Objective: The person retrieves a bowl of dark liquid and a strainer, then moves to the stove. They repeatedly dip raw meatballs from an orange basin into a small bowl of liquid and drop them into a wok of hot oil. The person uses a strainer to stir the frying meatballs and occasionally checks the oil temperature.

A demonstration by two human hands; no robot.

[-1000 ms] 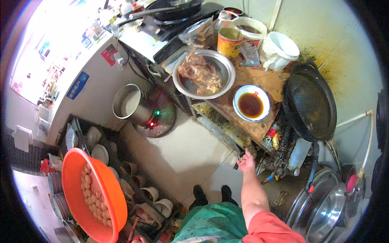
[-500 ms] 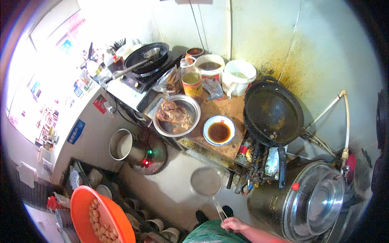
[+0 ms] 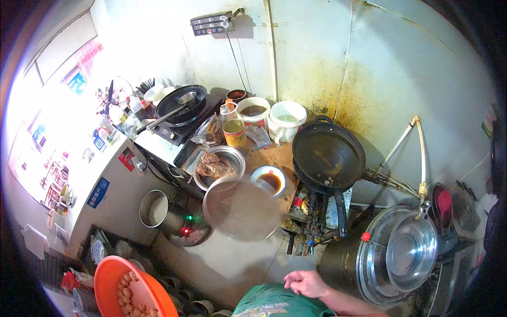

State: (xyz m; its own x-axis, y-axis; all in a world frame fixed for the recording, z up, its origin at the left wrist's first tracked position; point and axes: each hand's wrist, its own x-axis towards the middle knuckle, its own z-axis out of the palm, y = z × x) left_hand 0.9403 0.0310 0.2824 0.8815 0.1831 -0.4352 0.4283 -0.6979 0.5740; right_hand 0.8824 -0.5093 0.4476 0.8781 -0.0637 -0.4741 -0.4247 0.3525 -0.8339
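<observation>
Right hand: Your right hand [image 3: 307, 282] is low in the view, just above your green apron [image 3: 272, 305].
Fingers: They are curled in. You cannot tell if they grip anything, because no handle shows clearly.
Left hand: It is not in the view.
Round metal disc: A flat, shiny round disc [image 3: 242, 208] is up in the air. It is blurry. It looks like a wide skimmer or a lid, but you cannot tell which.
Which way from the fingers: The disc is up and to the left of your right hand. The two are apart, with bare floor between them.
Long axis: A line from your hand to the disc slants up to the left. Any handle would run along that line, but it is too blurry to see.
Nearer hand: The right hand, as it is the only one you can see.
Behind the disc: It covers the front edge of the table [image 3: 274, 158]. It sits just below the metal bowl of meat [image 3: 217, 165] and the small bowl of dark sauce [image 3: 269, 180].
To the right: The black wok [image 3: 327, 154] is on the burner, well clear of the disc.
To the left, low: The orange basin [image 3: 105, 274] of small round balls is well apart from your right hand.
</observation>
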